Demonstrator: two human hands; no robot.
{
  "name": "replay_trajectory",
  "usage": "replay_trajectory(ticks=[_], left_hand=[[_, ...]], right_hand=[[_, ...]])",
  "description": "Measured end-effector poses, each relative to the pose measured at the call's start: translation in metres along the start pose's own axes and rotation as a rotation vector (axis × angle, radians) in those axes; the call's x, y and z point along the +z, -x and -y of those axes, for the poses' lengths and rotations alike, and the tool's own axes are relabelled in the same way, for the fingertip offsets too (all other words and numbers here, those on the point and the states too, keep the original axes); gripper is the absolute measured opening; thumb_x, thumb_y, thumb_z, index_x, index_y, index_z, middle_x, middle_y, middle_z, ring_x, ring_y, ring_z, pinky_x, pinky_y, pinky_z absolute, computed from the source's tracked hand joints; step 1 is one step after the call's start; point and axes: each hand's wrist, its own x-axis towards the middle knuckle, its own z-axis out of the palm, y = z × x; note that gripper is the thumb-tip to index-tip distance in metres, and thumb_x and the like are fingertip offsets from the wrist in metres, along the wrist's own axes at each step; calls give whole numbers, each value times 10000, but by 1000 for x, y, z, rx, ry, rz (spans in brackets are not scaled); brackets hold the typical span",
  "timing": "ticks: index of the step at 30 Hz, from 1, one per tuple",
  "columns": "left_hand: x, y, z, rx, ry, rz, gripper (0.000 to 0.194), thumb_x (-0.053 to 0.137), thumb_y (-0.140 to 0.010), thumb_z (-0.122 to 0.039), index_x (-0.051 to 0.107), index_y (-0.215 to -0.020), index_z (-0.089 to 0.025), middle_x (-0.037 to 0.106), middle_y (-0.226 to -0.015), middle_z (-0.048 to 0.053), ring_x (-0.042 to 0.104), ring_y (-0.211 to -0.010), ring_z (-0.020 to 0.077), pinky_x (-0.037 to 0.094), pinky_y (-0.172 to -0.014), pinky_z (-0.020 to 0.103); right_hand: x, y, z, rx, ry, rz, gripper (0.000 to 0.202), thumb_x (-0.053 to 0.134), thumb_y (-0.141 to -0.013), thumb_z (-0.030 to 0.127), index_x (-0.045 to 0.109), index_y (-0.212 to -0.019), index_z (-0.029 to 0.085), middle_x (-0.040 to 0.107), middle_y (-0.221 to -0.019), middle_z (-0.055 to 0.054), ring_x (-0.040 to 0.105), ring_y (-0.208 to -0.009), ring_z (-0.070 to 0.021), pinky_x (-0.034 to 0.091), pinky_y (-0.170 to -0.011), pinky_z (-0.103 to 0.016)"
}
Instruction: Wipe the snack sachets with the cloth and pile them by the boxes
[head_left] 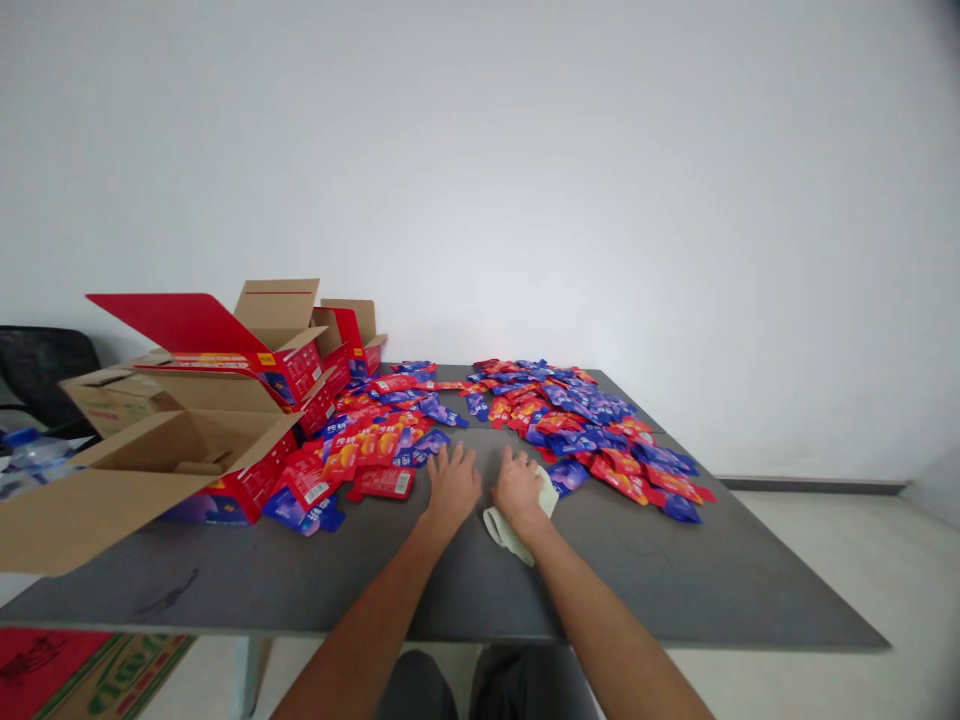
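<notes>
The left hand point(454, 482) and the right hand point(517, 486), near the middle of the frame, are bare. The forearms point(379, 612), lower down, are bare too. At the bottom centre, dark grey cloth point(519, 688) covers the legs.

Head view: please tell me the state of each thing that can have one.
Nearest red-and-blue cardboard box: open, flaps spread.
Red cardboard boxes behind: open.
Flat red and blue packets: loose, in heaps.
Pale cloth: rumpled, under right hand.
Left hand: open, fingers spread.
Clear plastic bottle: blue cap on.
</notes>
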Motion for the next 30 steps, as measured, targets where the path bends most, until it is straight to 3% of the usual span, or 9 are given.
replay_trajectory(ticks=[3, 8, 12, 18, 21, 23, 27, 30], left_hand=[[8, -1, -17, 48, 38, 37, 465, 437, -888, -245, 565, -1335, -244, 465, -1504, 86, 312, -1424, 339, 222, -1147, 585], [20, -5, -48, 119, 88, 89, 530, 461, -872, -248, 492, -1402, -250, 422, -1534, 89, 296, -1440, 322, 206, -1163, 558], [30, -13, -77, 186, 135, 141, 664, 515, -853, -301, 359, -1496, -247, 344, -1580, 95, 240, -1471, 320, 179, -1181, 540], [53, -37, -119, 296, 214, 179, 949, 644, -766, -498, 178, -1561, -268, 75, -1655, 109, 58, -1510, 356, 125, -1188, 569], [63, -51, -133, 322, 223, 173, 1052, 708, -693, -521, 157, -1561, -302, 19, -1659, 104, -7, -1511, 364, 83, -1184, 592], [68, -61, -137, 327, 216, 187, 1084, 734, -658, -515, 162, -1558, -319, 20, -1659, 104, -22, -1508, 376, 55, -1180, 607], [74, -83, -140, 340, 198, 245, 1141, 759, -598, -539, 171, -1554, -336, 12, -1659, 103, -35, -1498, 417, 18, -1163, 644], [80, -99, -139, 347, 207, 303, 1186, 744, -578, -599, 134, -1561, -336, 19, -1659, 99, -43, -1492, 435, 9, -1149, 672]], right_hand=[[-9, -1, -16, -28, -59, -26, 525, 569, -799, 135, 503, -1319, 173, 509, -1277, -187, 534, -1154, -308, 450, -887, -375], [-28, -5, -47, -40, -72, -25, 487, 563, -765, 79, 569, -1247, 149, 540, -1228, -152, 624, -995, -221, 444, -887, -283], [-49, -9, -76, 26, -86, -105, 440, 509, -836, 146, 574, -1271, 154, 541, -1243, -156, 627, -1014, -243, 441, -881, -301], [-74, -31, -119, 154, -112, -278, 412, 382, -936, 252, 614, -1238, 93, 584, -1161, -192, 608, -1021, -274, 434, -900, -329], [-70, -45, -133, 136, -82, -319, 466, 345, -969, 321, 630, -1230, 62, 570, -1201, -219, 522, -1178, -308, 383, -1006, -354], [-63, -52, -139, 115, -44, -309, 493, 370, -966, 370, 613, -1281, 79, 507, -1330, -223, 424, -1290, -338, 315, -1078, -405], [-46, -63, -149, 156, 32, -273, 569, 445, -932, 491, 483, -1444, 246, 226, -1594, -111, 151, -1443, -414, 128, -1131, -571], [-37, -78, -158, 241, 12, -135, 647, 391, -929, 601, 357, -1513, 324, 179, -1619, -81, 74, -1455, -461, 15, -1093, -674]])
